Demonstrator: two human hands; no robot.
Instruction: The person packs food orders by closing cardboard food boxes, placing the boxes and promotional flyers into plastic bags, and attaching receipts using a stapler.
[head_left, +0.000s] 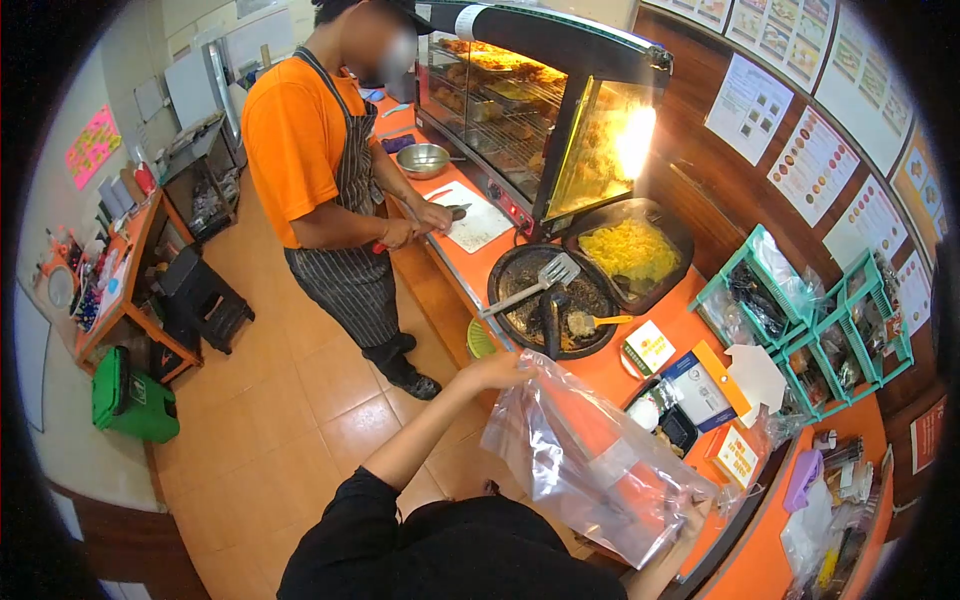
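The left hand (499, 371) and right hand (686, 534) grasp a transparent plastic bag (592, 462), apparently unfolded; a white-and-orange cardboard box (738, 456) sits outside it.

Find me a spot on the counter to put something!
Bare counter shows between the yellow-food tray and green baskets, and, narrower, between the cutting board and pan. Crowded: beside the plastic bag, with boxes and a black container.

We're in what looks like a food shop's kitchen: there's the lit case (563, 150), stacked with food (508, 62), a dark pan (516, 328), yellow mash (625, 248) in a tray (686, 250), a worker (290, 150) in a striped apron (340, 285) at a board (480, 225), and we spot printed sheets (812, 165) on the wall (690, 165).
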